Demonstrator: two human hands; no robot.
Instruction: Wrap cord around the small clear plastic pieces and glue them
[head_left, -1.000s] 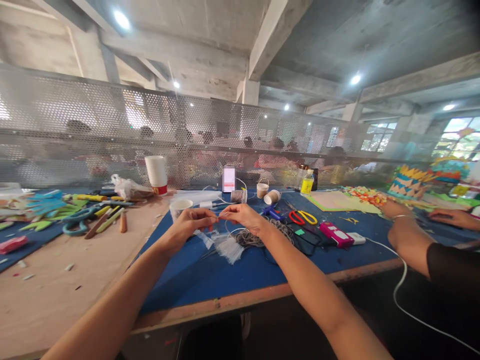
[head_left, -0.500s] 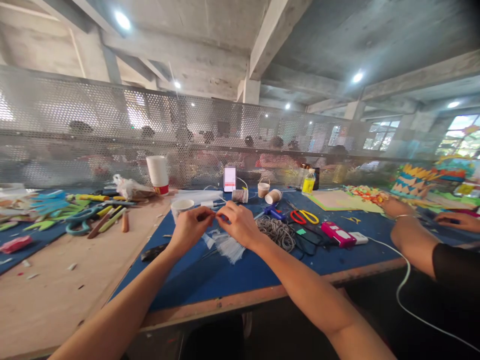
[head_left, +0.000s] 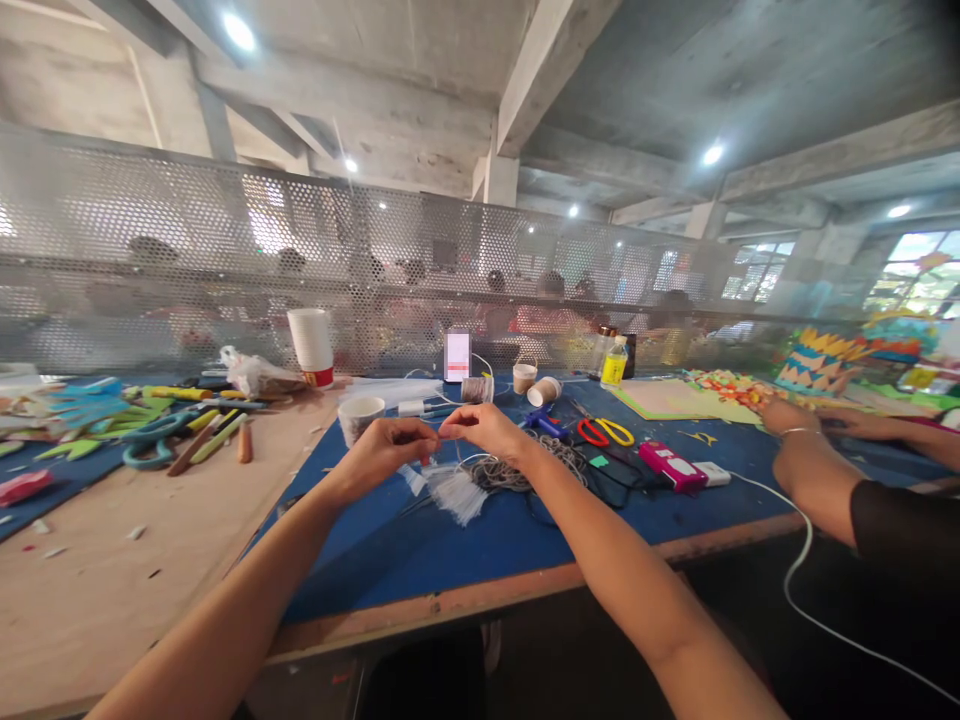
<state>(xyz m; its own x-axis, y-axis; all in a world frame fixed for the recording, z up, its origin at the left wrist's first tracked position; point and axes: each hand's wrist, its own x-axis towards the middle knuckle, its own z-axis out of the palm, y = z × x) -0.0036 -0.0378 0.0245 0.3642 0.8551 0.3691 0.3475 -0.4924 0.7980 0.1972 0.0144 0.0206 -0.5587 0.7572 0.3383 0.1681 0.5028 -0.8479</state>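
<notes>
Head view: a thin thread [head_left: 439, 437] is pinched between the two hands, which are raised just above the blue mat [head_left: 480, 545] near the middle of the counter [head_left: 150, 560]. The left hand [head_left: 386, 447] has thumb and forefinger pressed together on one end, the right hand [head_left: 486, 431] does the same on the other, and the fingertips nearly meet. What the thread is tied to is too small to tell. Judging by this, the work is partway: a white tassel [head_left: 457, 492] lies finished or half-made just below the hands, while the grey cord pile [head_left: 517, 470] touching the right wrist looks largely unused. Further back stand a paper cup [head_left: 360, 415] and a spool [head_left: 475, 389]; red scissors [head_left: 604, 432] and a pink device [head_left: 671, 466] lie to the right. At the counter's right edge another person's arm [head_left: 817, 480] rests on the mat.
</notes>
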